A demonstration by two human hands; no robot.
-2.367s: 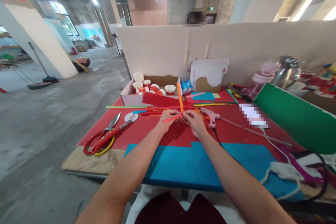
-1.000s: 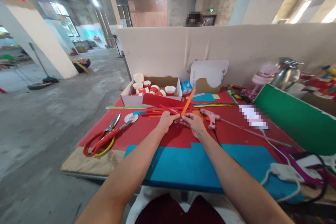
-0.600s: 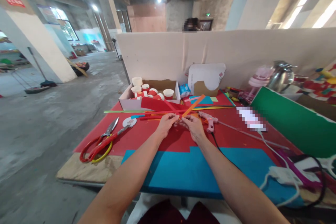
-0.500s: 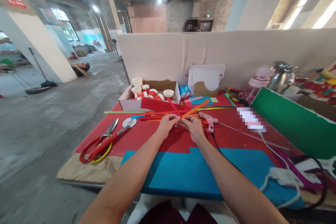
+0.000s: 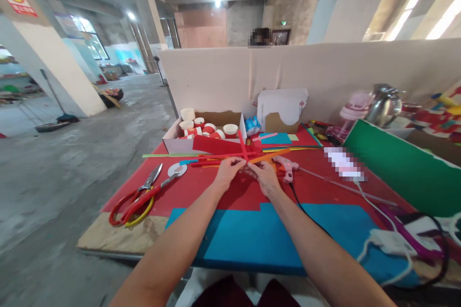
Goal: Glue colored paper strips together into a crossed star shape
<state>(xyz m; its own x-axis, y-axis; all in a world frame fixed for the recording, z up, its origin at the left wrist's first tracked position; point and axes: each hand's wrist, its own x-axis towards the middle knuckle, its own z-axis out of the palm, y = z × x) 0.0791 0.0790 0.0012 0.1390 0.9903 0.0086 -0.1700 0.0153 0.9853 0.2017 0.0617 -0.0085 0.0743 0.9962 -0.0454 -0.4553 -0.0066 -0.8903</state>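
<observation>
My left hand [image 5: 227,171] and my right hand [image 5: 265,177] meet over the red sheet [image 5: 201,184] in the middle of the table. Both pinch the joined ends of two paper strips. The red strip [image 5: 242,145] sticks up and away from my fingers. The orange strip [image 5: 269,156] lies low and points to the right. More loose coloured strips [image 5: 201,156] lie just beyond my hands. A pink glue gun [image 5: 288,169] rests right of my right hand.
Red-handled scissors [image 5: 139,195] lie at the left. An open box of red paper cups [image 5: 205,130] stands at the back, beside a white carton [image 5: 283,105]. A blue sheet [image 5: 266,235] covers the near edge. A green board [image 5: 399,165], a kettle [image 5: 384,104] and cables [image 5: 403,230] crowd the right.
The orange strip has swung from upright down to the right and now lies nearly flat. The red strip has turned from pointing left to standing up. My hands stayed together at the joint.
</observation>
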